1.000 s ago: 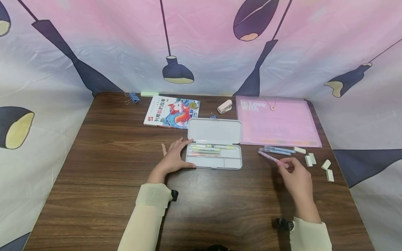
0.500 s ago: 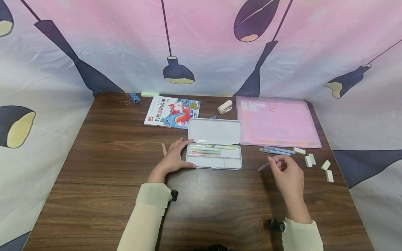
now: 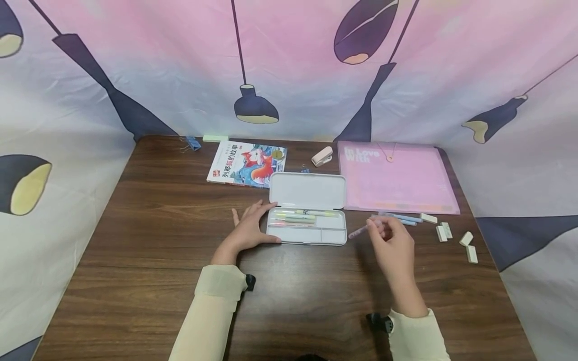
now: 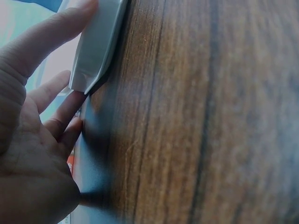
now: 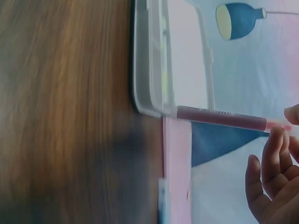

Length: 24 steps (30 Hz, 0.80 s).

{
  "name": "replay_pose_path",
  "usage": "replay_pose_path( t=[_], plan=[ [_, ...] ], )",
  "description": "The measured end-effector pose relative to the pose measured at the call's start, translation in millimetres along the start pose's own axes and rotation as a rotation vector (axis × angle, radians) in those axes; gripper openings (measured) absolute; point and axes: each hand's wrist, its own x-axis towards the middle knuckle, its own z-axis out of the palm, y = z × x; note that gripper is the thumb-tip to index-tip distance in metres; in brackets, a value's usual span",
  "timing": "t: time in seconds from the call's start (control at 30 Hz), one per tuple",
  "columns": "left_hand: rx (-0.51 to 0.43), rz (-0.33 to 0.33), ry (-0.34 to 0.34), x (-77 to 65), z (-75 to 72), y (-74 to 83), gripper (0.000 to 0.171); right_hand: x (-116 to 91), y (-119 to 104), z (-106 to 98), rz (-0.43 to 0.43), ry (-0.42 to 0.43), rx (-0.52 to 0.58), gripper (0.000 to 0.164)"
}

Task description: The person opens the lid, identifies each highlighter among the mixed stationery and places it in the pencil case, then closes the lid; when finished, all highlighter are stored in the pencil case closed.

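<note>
A white pencil case lies with its lid raised, and several slim pens sit in its long rear compartment. At its left end, my left hand holds the case, thumb at the front edge and forefinger at the back corner. My right hand pinches a pink pen by one end, between thumb and fingers. The pen's other end points left toward the case's right end, above the table. In the left wrist view, the thumb and fingertips touch the case's corner.
Blue pens and several white erasers lie to the right. Behind are a pink folder, a fox storybook, a pale stapler, blue binder clips and a pale green block.
My right hand has carried the pink pen left from beside the erasers toward the case, and the pen has turned to slant the other way. The left hand has stayed on the case.
</note>
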Motion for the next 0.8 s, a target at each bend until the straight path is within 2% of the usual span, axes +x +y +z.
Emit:
replay_pose_path(
  t=[0.33, 0.43, 0.63, 0.8],
  plan=[
    [0.004, 0.000, 0.006, 0.2, 0.9, -1.5, 0.093, -2, -17, 23, -0.045, -0.111, 0.072, 0.013],
    [0.005, 0.002, 0.007, 0.1, 0.5, -1.6, 0.093, -4, -21, 32, -0.043, -0.167, 0.091, 0.013],
    [0.008, -0.001, 0.007, -0.7, 0.3, -0.9, 0.092, -6, -28, 53, -0.043, -0.330, 0.057, 0.014],
    [0.007, 0.000, 0.003, -1.5, 0.3, 0.5, 0.092, -9, -32, 69, -0.064, -0.412, 0.005, 0.015]
  ],
)
